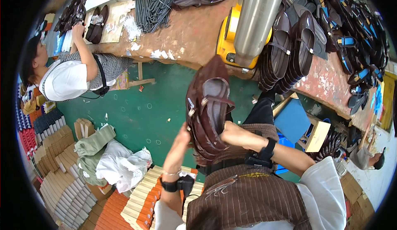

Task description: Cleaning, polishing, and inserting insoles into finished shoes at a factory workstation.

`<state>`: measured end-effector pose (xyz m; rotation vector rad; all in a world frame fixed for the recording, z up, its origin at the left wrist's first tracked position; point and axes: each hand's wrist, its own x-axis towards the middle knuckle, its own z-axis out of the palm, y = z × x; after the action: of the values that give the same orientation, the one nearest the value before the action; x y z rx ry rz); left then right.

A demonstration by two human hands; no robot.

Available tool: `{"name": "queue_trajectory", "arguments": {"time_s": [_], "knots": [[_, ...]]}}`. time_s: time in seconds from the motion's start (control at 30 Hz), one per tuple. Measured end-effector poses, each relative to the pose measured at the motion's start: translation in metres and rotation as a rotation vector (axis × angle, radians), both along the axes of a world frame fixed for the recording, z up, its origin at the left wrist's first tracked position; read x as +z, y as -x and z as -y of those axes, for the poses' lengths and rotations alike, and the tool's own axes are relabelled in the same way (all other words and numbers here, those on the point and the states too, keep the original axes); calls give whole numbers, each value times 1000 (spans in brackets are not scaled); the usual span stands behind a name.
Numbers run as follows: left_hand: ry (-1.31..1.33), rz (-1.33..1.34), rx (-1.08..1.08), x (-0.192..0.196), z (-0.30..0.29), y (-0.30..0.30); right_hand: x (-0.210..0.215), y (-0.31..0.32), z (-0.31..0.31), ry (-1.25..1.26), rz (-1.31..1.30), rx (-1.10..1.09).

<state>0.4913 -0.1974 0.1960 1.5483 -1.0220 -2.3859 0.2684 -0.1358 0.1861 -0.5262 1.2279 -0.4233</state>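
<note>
A nested stack of dark brown strap shoes [215, 118] is between my two hands, in front of my body, toes pointing to the table. My left hand [182, 137] is closed along the stack's left side, its fingertips partly hidden by the shoes. At the heel end on the right, my right hand [232, 133] grips the stack, some of its fingers out of sight. The top shoe has a narrow strap and a dark lining. More nested brown shoes [276, 58] stand at the table edge, to the right of a yellow machine [224, 33].
A wide metal tube [259, 19] rises over the workbench [186, 39]. Dark thin strips [155, 6] lie heaped on it. At right sit a blue-topped stool [291, 120] and many shoes. At left a co-worker [68, 74] handles shoes; boxes [62, 180] and white bags [124, 163] line the floor.
</note>
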Motion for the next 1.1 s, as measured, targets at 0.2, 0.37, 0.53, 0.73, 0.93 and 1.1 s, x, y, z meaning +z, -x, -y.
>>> {"name": "queue_trajectory", "arguments": {"time_s": [0.2,0.37,0.53,0.73,0.93,1.1], "knots": [[-341,-177,313,-56,-19,33,39,-3,-13,242,-406,314],[-518,-497,395,-69,-15,61,72,68,-53,368,-23,-136],[-775,-526,362,-68,-30,100,72,142,-107,248,-427,-827],[-898,-610,369,-63,-34,133,75,165,-157,164,-641,-1032],[-1171,-562,610,-67,-33,139,65,154,-164,145,-642,-864],[-894,-553,464,-71,-33,147,58,156,-157,118,-677,-753]]}}
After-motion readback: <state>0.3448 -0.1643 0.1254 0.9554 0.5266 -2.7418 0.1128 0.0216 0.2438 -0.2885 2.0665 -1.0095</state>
